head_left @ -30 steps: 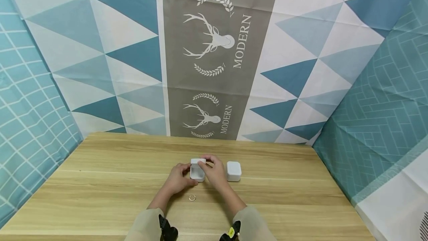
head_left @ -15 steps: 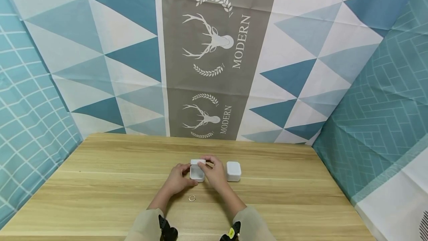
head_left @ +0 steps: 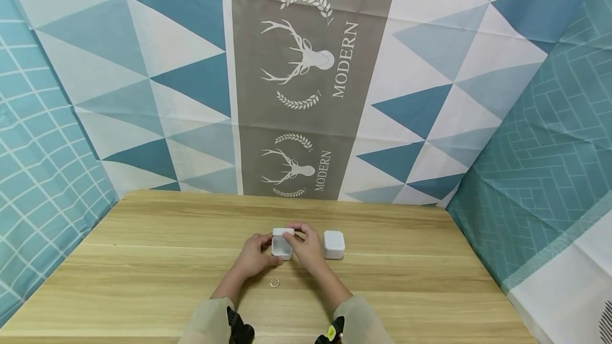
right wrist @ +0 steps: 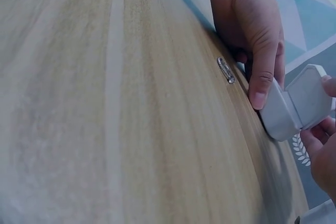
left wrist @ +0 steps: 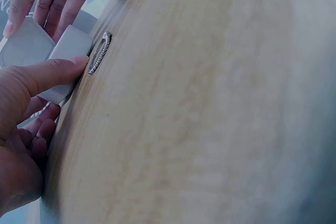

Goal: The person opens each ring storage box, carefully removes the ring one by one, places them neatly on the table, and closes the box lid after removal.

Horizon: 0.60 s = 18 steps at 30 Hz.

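- Fingers (head_left: 288, 234) of the right hand (head_left: 308, 248) pinch the raised lid of the small white hinged jewellery box (head_left: 282, 243), while the left hand (head_left: 253, 256) curls round the box's base, its thumb laid along the near wall.
- Judging by how things lie, the box is open and steadied by both hands, so that part looks done; the thin silver ring (head_left: 274, 282) is not inside it, which looks like what is left.
- The box stands on the pale wooden bench (head_left: 143, 259) near its middle, lid tipped back on its hinge, as the right wrist view shows; the shell is smooth, matt and rounded at the corners. The inside is too small in the pictures to tell how it is lined.
- The ring lies flat on the bench just on the person's side of the box, between the two forearms and apart from both hands; in the left wrist view its band looks set with a row of tiny stones.
- A second small white box with rounded corners (head_left: 334, 244), closed, sits just right of the right hand, not touched.
- Beige sleeves cover both forearms.
- Behind the bench hangs a cloth backdrop (head_left: 306, 68) of blue and white triangles with a grey strip bearing a deer head and the word MODERN.
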Each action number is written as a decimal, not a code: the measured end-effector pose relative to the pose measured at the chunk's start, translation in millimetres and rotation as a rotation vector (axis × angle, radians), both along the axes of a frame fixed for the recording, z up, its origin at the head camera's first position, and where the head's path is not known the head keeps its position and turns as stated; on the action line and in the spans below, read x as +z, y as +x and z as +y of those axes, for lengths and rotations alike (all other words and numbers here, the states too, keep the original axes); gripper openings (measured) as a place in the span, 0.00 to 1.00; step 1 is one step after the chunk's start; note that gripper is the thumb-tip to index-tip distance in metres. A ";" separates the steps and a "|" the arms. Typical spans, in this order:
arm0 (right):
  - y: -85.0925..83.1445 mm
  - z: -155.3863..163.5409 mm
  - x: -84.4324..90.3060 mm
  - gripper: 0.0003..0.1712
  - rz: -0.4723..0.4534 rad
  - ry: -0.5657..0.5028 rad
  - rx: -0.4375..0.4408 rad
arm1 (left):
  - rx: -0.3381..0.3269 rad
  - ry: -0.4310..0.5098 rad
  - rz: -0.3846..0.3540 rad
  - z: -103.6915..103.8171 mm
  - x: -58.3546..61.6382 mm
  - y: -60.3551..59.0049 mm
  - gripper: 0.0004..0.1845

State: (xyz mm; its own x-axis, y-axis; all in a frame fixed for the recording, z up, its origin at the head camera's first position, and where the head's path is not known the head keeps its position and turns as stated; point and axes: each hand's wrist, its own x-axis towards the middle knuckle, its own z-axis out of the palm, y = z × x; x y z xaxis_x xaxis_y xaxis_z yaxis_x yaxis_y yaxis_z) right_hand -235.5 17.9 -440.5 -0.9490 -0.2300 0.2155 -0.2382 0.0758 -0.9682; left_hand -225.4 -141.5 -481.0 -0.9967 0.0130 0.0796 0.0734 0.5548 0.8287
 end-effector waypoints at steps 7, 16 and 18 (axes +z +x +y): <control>0.6 0.3 -1.1 0.16 0.016 0.004 -0.006 | 0.004 -0.004 0.001 -0.7 -0.9 -1.4 0.39; 0.0 1.1 -4.5 0.16 0.027 -0.021 0.012 | -0.003 0.007 0.012 -1.3 -1.5 -1.5 0.38; 0.2 1.4 -5.0 0.16 0.032 -0.026 0.014 | -0.007 0.003 0.015 -1.4 -1.9 -1.5 0.37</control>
